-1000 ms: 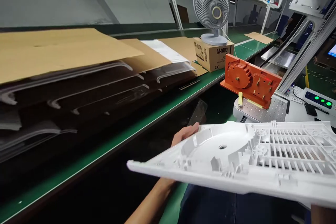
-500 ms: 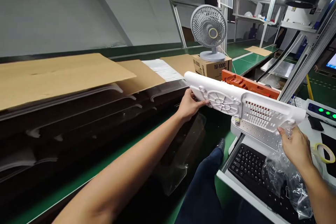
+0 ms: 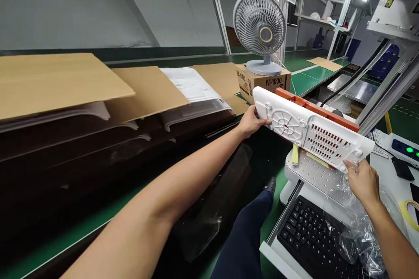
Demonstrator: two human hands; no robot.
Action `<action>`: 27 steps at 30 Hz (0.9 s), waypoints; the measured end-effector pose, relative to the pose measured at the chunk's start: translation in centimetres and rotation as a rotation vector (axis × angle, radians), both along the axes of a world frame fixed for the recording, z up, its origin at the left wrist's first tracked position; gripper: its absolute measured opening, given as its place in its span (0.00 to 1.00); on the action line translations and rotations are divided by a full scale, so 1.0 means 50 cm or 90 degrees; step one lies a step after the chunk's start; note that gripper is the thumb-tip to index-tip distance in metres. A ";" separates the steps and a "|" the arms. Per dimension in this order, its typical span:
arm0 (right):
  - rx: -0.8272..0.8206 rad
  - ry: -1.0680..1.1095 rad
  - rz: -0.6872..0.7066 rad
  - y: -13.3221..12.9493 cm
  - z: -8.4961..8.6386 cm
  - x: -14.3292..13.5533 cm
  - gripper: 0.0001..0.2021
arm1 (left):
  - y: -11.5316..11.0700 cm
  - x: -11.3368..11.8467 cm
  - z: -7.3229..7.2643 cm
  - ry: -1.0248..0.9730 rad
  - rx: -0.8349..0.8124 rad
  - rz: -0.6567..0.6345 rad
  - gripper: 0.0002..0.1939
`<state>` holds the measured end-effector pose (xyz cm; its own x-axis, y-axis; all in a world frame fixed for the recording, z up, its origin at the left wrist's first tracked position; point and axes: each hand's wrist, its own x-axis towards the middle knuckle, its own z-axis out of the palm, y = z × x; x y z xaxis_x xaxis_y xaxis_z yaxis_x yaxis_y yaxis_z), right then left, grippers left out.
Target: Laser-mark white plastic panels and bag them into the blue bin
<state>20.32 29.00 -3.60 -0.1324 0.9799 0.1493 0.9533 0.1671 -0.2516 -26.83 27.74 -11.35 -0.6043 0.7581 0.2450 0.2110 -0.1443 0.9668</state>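
My left hand (image 3: pixel 251 121) is closed on the left end of the white plastic panel (image 3: pixel 310 133), thumb over its face, and my right hand (image 3: pixel 362 178) pinches its lower right corner, with crinkled clear plastic wrap (image 3: pixel 363 222) under the wrist. The panel stands tilted against the orange fixture (image 3: pixel 319 109) on the perforated plate (image 3: pixel 314 174) (open air to its left). A keyboard (image 3: pixel 310 237) lies below; a fan (image 3: pixel 260 24) tops a cardboard box (image 3: pixel 263 83) on the green table (image 3: pixel 304 80).
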 end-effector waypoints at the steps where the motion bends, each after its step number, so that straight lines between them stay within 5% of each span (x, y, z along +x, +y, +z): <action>1: 0.002 0.003 -0.003 0.004 -0.002 -0.002 0.20 | 0.007 -0.003 0.001 0.007 -0.002 -0.004 0.47; 9: 0.040 0.048 -0.015 0.042 -0.022 0.004 0.22 | 0.050 -0.002 0.016 0.062 -0.047 -0.018 0.46; 19: 0.064 0.070 -0.037 0.078 -0.034 0.010 0.26 | 0.041 -0.009 0.046 0.205 -0.145 0.016 0.47; 27: 0.085 0.065 -0.043 0.089 -0.033 0.003 0.23 | 0.046 -0.026 0.028 0.286 -0.219 0.024 0.46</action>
<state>20.48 33.45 -5.25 -0.0452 0.9564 0.2884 0.9342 0.1427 -0.3268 -28.14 30.02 -9.94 -0.5253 0.8200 0.2274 0.6119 0.1783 0.7706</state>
